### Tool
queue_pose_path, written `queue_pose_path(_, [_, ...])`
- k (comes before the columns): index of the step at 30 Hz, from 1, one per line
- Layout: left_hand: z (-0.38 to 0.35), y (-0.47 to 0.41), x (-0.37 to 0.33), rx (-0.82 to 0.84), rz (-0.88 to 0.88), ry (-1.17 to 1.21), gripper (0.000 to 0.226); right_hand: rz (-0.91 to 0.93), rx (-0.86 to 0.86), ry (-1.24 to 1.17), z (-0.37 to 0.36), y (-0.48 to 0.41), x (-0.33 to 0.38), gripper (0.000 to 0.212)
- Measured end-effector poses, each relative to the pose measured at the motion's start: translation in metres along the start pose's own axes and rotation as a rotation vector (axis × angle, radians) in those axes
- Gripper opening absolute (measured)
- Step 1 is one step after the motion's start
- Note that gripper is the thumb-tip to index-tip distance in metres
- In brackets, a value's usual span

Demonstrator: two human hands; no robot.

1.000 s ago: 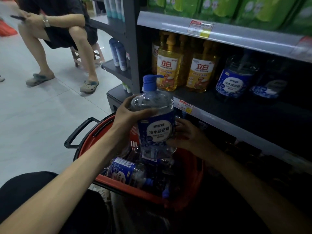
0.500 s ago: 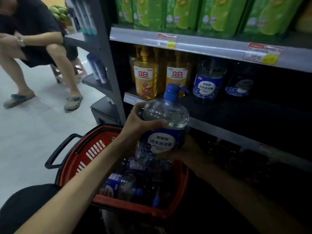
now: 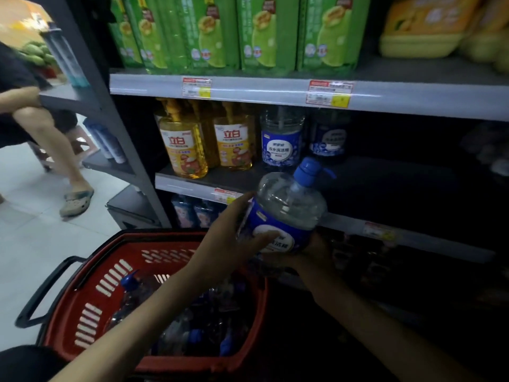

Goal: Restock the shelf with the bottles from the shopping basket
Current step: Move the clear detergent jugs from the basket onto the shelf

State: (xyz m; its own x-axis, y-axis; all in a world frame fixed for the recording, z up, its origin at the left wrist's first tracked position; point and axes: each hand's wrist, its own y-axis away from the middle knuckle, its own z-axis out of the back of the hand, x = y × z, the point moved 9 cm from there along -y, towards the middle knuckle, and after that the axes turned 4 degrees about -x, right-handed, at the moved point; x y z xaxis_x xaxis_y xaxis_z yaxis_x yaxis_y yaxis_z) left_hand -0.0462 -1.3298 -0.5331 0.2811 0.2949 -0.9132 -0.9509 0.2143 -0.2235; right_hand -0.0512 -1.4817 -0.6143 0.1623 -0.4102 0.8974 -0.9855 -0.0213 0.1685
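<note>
A clear pump bottle with a blue cap and blue label [image 3: 286, 208] is held tilted to the right, just in front of the middle shelf's edge [image 3: 413, 232]. My left hand [image 3: 234, 238] grips its left side across the label. My right hand [image 3: 311, 252] cups it from below. Two matching blue-label bottles [image 3: 281, 139] stand on that shelf to the right of the yellow ones. The red shopping basket [image 3: 115, 274] sits on the floor below my arms, with several more blue-capped bottles [image 3: 192, 323] lying inside.
Yellow detergent bottles [image 3: 187, 147] stand at the left of the middle shelf. Green refill packs [image 3: 209, 31] fill the upper shelf. The shelf area right of the blue bottles is dark. A seated person's leg [image 3: 55, 150] is at the left on the tiled floor.
Both hands have carried the bottle up and to the right, away from the basket and up to the middle shelf's front edge. It now tilts to the right.
</note>
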Motion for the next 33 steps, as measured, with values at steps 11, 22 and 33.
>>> queue_pose_path(11, [-0.046,-0.056,0.003,0.002,-0.044,-0.159,0.061,0.403,-0.378,0.245,0.067,-0.024,0.061,0.076])
queue_pose_path(22, [-0.089,-0.120,-0.008,-0.072,-0.136,-0.136,0.065,0.421,-0.473,0.313,0.106,-0.078,0.103,0.067])
queue_pose_path(33, [-0.119,-0.164,0.022,-0.158,-0.038,0.175,0.045,0.447,-0.482,0.426,0.125,-0.121,0.121,0.078])
